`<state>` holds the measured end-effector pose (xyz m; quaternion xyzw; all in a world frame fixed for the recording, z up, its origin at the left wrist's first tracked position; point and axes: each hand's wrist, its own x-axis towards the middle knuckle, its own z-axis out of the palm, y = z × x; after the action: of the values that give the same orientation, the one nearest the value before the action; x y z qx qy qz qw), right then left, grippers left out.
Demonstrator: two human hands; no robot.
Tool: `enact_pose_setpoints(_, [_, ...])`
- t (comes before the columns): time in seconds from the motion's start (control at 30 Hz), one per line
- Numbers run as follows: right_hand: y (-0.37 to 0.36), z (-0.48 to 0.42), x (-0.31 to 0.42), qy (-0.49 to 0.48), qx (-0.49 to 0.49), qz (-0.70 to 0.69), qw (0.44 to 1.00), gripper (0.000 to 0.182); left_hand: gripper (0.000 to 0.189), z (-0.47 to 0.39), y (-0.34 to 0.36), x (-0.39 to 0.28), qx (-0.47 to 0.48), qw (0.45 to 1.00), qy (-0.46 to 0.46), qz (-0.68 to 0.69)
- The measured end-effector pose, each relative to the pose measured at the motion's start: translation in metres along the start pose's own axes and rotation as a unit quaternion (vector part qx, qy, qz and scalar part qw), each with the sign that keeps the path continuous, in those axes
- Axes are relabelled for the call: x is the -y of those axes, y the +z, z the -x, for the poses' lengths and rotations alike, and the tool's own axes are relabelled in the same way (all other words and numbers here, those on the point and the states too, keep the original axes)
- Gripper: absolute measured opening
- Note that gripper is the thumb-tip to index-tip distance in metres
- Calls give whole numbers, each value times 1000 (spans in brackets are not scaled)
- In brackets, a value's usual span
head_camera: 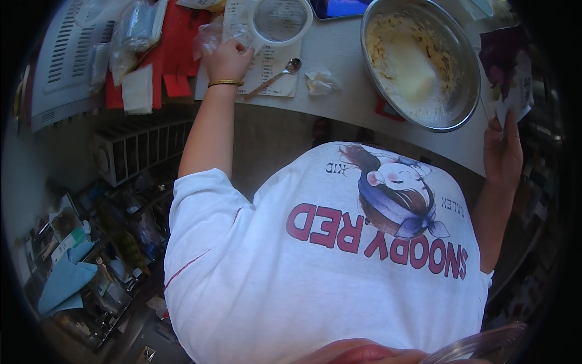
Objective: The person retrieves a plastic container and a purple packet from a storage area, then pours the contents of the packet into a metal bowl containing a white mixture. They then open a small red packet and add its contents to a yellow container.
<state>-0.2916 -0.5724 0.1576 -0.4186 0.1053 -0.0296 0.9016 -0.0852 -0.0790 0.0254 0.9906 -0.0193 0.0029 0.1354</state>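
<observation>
My left hand [228, 63], with a gold-coloured bracelet at the wrist, has its fingers curled beside a crumpled clear plastic bag [209, 40] and the white rim of a round sieve [309, 20]. Whether it grips either cannot be told. Between thumb and fingers, my right hand [502, 145] holds the lower edge of a purple and white packet [504, 68] at the table's right. A large steel bowl [468, 107] containing a yellowish mixture and a heap of white powder stands left of the packet. A metal spoon [277, 78] lies on a sheet with handwriting [286, 87].
Crumpled white paper [320, 82] lies between spoon and bowl. A red object [388, 110] shows partly under the bowl. At the back is a tablet [341, 8]. Red sheets [177, 85], plastic packs [136, 29] and a white vented appliance [68, 63] stand left. The table edge [336, 113] curves before me.
</observation>
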Motion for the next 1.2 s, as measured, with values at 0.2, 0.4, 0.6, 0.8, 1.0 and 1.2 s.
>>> enact_pose_setpoints(0.2, [-9, 10, -6, 4, -1, -34, 999, 29, 13, 74, -5, -44, -106, 964, 182, 160])
enact_pose_setpoints(0.4, [7, -4, -12, -4, 37, -37, 999, 27, 25, 146, 61, -119, 166, 873, 421, 182])
enact_pose_setpoints(0.6, [25, -16, -18, 1, 50, -16, 999, 22, 59, 143, 71, -192, 302, 862, 395, 101])
enact_pose_setpoints(0.8, [27, -19, -27, 14, 60, -30, 998, 19, 57, 151, 79, -187, 282, 874, 389, 72])
enact_pose_setpoints(1.0, [22, -25, -35, 29, 76, -34, 996, 18, 27, 160, 93, -175, 241, 882, 401, 57])
enact_pose_setpoints(1.2, [19, -24, -36, 27, 57, -22, 998, 18, 20, 160, 96, -171, 252, 877, 405, 66])
